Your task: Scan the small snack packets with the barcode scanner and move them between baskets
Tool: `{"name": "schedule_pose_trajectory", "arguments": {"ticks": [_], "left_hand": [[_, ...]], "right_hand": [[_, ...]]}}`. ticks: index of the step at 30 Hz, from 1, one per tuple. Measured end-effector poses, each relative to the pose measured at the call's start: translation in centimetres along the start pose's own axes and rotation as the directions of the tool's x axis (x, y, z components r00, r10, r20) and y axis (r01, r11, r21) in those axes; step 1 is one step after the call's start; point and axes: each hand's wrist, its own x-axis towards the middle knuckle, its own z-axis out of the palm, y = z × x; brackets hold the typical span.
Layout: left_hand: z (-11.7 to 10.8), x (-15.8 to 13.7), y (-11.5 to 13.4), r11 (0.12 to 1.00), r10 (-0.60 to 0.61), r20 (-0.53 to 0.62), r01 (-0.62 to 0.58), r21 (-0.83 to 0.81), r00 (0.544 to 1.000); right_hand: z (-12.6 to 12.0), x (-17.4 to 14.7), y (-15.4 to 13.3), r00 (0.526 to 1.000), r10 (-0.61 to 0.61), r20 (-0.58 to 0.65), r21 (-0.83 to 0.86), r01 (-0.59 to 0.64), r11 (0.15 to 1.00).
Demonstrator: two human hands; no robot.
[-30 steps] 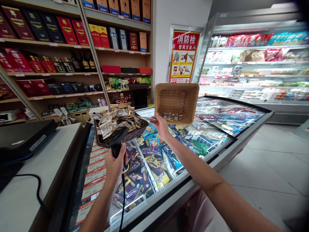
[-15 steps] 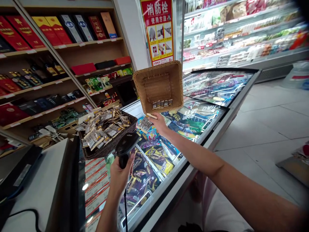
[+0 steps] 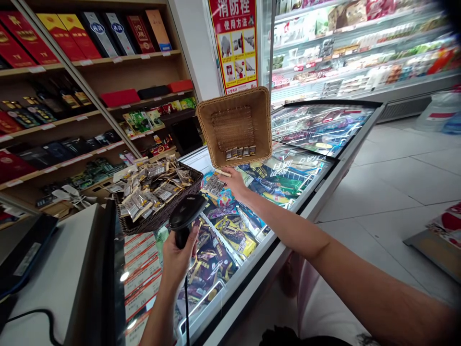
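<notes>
Showing beyond the scanner point(image 3: 188, 210), heaped dark basket point(image 3: 158, 215), tan basket point(image 3: 234, 129), poster point(image 3: 236, 48).

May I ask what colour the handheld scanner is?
The scanner is black, showing best in the head view.

Glass-topped freezer point(image 3: 326, 187), dark wicker basket point(image 3: 154, 220) on top, tan basket point(image 3: 234, 127) on its side, price labels point(image 3: 141, 259)

The head-worn camera looks forward and down over a nearby glass-topped freezer point(image 3: 324, 190).
</notes>
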Motion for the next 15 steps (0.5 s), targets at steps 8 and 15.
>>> {"name": "schedule_pose_trajectory", "arguments": {"ticks": [8, 15], "left_hand": [[0.31, -0.24, 0.93, 0.998, -0.020, 0.024, 0.021, -0.052, 1.000], [0.18, -0.18, 0.64, 1.000, -0.006, 0.039, 0.007, -0.024, 0.999]], "right_hand": [[0.24, 0.38, 0.41, 1.000, 0.010, -0.007, 0.018, -0.010, 1.000], [0.42, -0.14, -0.51, 0.999, 0.036, -0.012, 0.042, -0.036, 0.998]]}}
